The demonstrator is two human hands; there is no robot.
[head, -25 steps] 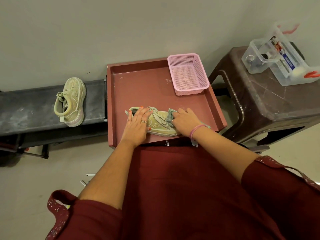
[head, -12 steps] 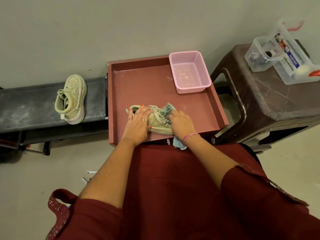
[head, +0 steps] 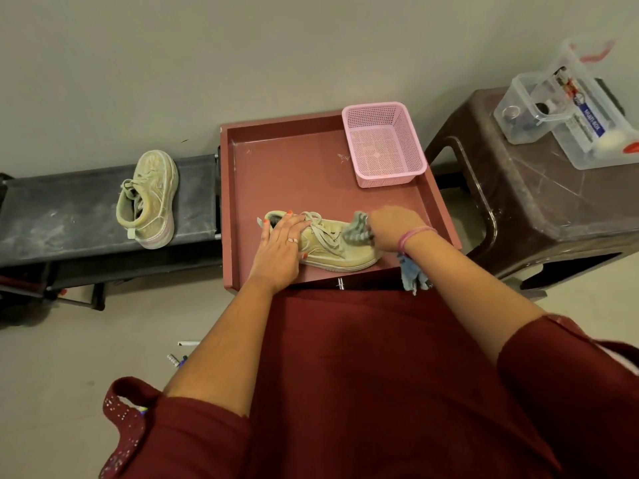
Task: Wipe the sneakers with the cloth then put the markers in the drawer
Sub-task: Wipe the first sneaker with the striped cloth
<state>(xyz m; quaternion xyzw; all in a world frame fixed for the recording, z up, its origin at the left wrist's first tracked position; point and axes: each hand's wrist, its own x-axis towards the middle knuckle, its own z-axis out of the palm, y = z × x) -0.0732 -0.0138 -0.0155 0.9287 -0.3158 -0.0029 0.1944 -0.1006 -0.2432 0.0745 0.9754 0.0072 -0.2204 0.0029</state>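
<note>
A pale green sneaker (head: 340, 252) lies on its side near the front of the open reddish drawer (head: 294, 160), toe to the right. My left hand (head: 281, 245) presses flat on its heel and collar. My right hand (head: 396, 229) is closed on a grey-blue cloth (head: 356, 231) at the toe; the cloth's tail (head: 413, 276) hangs below my wrist over the drawer front. The second sneaker (head: 148, 198) rests on the dark bench (head: 69, 216) at left. Markers (head: 179, 354) lie on the floor by my left forearm, partly hidden.
A pink mesh basket (head: 383, 143) sits in the drawer's back right corner. A brown plastic stool (head: 539, 209) at right carries clear plastic boxes (head: 567, 108). My dark red garment (head: 380, 392) fills the foreground.
My right hand slid the cloth rightward along the sneaker, from the laces to the toe. My left hand stayed on the heel.
</note>
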